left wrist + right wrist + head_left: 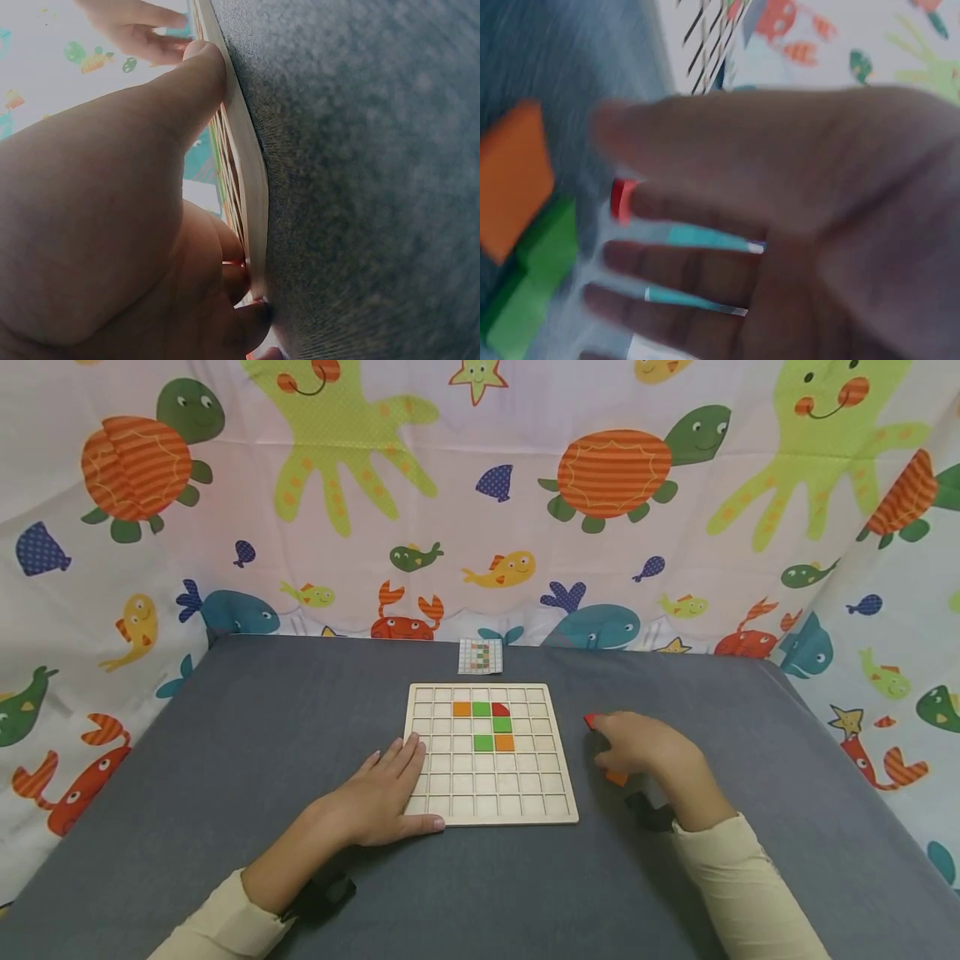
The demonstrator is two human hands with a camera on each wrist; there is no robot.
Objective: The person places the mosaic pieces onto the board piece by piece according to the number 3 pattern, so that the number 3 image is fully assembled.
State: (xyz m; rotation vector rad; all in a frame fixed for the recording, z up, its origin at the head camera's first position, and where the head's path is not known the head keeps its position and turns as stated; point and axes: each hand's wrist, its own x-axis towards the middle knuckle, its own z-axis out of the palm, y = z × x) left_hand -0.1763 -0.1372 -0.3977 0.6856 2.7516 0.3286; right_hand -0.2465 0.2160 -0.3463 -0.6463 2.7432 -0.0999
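A pale wooden grid board (519,785) lies on the table, with orange, green and red tiles (482,742) set in several of its upper squares. My left hand (378,806) rests along the board's left side, fingers extended on it and thumb at the front edge. To the right of the board, my right hand (645,743) reaches over loose tiles with its fingers stretched out. Its index fingertip is at a red tile (620,201), apparently touching it. An orange tile (514,180) and green tiles (532,277) lie nearby; the head view hides the green ones beneath the hand.
Behind the board, a small card (480,657) printed with a coloured grid lies near the back of the grey tabletop (315,710). A curtain (480,527) with sea animals hangs behind and at both sides. Dark wrist devices (649,812) sit under both wrists.
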